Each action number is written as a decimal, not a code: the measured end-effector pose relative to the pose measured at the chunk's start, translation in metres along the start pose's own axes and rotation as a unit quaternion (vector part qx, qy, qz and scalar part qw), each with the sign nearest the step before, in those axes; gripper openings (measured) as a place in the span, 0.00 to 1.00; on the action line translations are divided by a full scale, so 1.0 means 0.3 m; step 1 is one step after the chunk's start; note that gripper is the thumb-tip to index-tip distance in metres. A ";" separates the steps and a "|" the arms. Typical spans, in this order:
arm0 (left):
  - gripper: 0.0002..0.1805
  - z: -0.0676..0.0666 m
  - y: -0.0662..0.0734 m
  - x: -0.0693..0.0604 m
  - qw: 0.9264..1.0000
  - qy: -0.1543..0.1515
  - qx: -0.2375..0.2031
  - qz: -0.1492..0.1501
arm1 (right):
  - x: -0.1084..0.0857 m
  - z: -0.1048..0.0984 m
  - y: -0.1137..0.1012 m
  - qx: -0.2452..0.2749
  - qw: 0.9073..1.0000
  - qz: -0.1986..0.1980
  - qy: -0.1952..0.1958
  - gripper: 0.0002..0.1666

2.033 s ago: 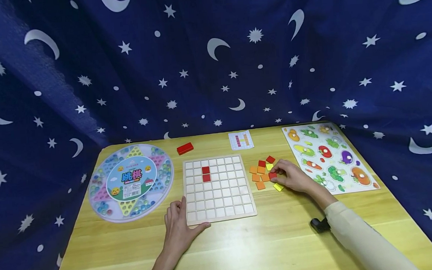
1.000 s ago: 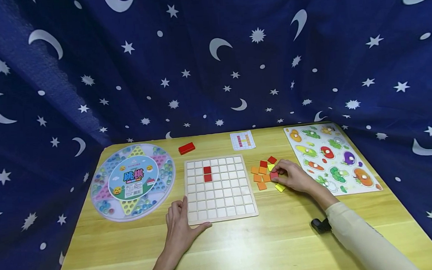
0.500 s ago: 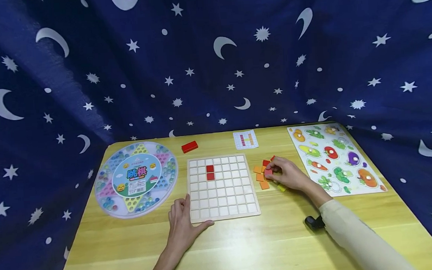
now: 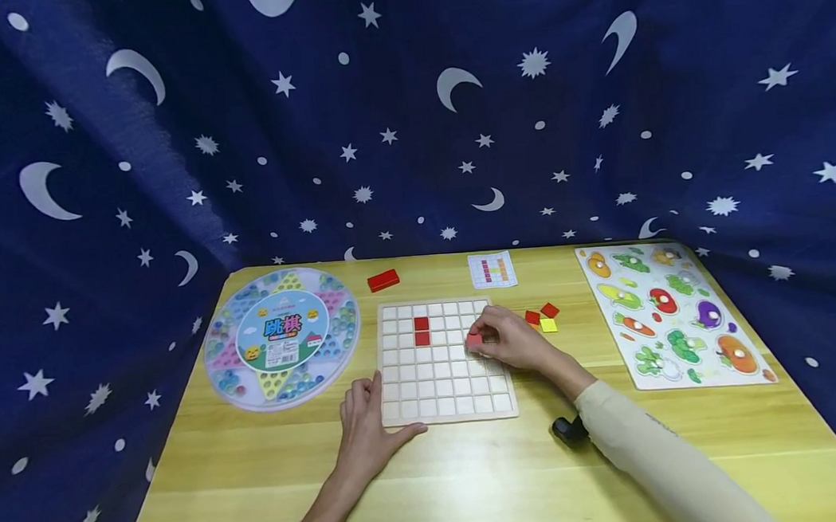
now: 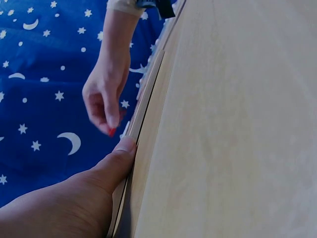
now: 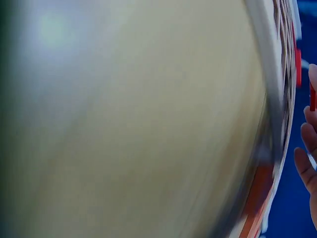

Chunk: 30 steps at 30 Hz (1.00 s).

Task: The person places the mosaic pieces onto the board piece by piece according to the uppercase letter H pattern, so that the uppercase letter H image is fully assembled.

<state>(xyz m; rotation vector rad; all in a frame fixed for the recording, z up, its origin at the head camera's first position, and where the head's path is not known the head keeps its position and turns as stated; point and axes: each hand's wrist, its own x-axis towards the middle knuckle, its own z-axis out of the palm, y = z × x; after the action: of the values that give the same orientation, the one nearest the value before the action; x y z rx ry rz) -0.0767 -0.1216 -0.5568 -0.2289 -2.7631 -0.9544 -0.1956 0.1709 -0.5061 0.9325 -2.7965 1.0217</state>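
Note:
In the head view my right hand [image 4: 515, 340] pinches a red square tile [image 4: 474, 340] above the right side of a pale wooden grid board [image 4: 443, 387]. Two red tiles [image 4: 421, 331] sit in neighbouring cells, one above the other, left of the board's middle. My left hand [image 4: 365, 433] rests at the board's near left corner, thumb along the near edge and index finger along the left edge. The left wrist view shows that thumb [image 5: 116, 161] against the board's rim. At the right wrist view's edge, part of the held tile [image 6: 312, 98] shows between fingertips.
Loose red tiles [image 4: 549, 310] and a yellow tile [image 4: 549, 325] lie right of the board, others hidden behind my right hand. Behind stand a red block [image 4: 383, 280] and a pattern card [image 4: 493, 270]. A round Chinese checkers set [image 4: 344, 337] lies left, a vegetable puzzle [image 4: 612, 321] right.
My right hand has carried the red tile left from the loose pile to over the board. My left hand stays at the board's corner. The head view has turned slightly left.

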 end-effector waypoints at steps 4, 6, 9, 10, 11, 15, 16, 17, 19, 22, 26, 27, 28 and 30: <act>0.63 0.001 -0.001 0.002 1.000 0.001 0.004 -0.001 | 0.051 0.050 -0.051 -0.014 1.000 -0.014 -0.016 0.14; 0.63 0.001 -0.002 0.003 1.000 0.003 0.008 0.001 | 0.072 0.070 -0.074 -0.017 0.999 -0.024 -0.021 0.14; 0.63 0.001 -0.003 0.005 1.000 0.007 0.016 0.008 | 0.100 0.098 -0.099 -0.026 0.998 -0.040 -0.027 0.14; 0.63 0.001 -0.003 0.005 1.000 0.008 0.018 0.009 | 0.108 0.106 -0.105 -0.029 0.998 -0.045 -0.028 0.14; 0.63 0.002 -0.004 0.005 1.000 0.009 0.019 0.010 | 0.114 0.114 -0.110 -0.031 0.998 -0.049 -0.029 0.14; 0.63 0.002 -0.004 0.001 1.000 0.005 0.017 0.003 | 0.131 0.143 -0.117 -0.042 0.997 -0.053 -0.033 0.15; 0.63 0.003 -0.003 0.001 1.000 0.002 0.016 0.000 | 0.131 0.147 -0.117 -0.044 0.997 -0.054 -0.032 0.15; 0.63 0.003 -0.001 0.002 1.000 0.000 0.017 -0.002 | 0.132 0.151 -0.117 -0.047 0.997 -0.053 -0.031 0.15; 0.63 0.003 0.001 0.002 1.000 -0.005 0.020 -0.005 | 0.133 0.157 -0.117 -0.050 0.997 -0.055 -0.028 0.16; 0.63 0.003 0.002 0.004 1.000 -0.006 0.027 -0.005 | 0.137 0.162 -0.122 -0.047 0.997 -0.054 -0.025 0.16; 0.63 0.000 0.002 0.005 1.000 0.002 0.029 0.000 | 0.150 0.168 -0.129 -0.043 0.997 -0.060 -0.031 0.16; 0.63 -0.001 0.002 0.005 1.000 0.003 0.029 0.000 | 0.153 0.170 -0.131 -0.043 0.997 -0.062 -0.033 0.15; 0.62 -0.001 0.001 0.004 1.000 0.004 0.028 0.001 | 0.156 0.172 -0.131 -0.043 0.996 -0.064 -0.035 0.15; 0.62 -0.002 0.000 0.002 1.000 0.002 0.025 -0.002 | 0.160 0.177 -0.132 -0.039 0.996 -0.068 -0.036 0.14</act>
<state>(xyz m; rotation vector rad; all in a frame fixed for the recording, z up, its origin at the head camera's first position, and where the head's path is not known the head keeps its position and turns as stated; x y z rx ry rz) -0.0772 -0.1220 -0.5560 -0.2142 -2.7813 -0.8849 -0.2041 0.0899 -0.5146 1.1542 -2.7605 0.8709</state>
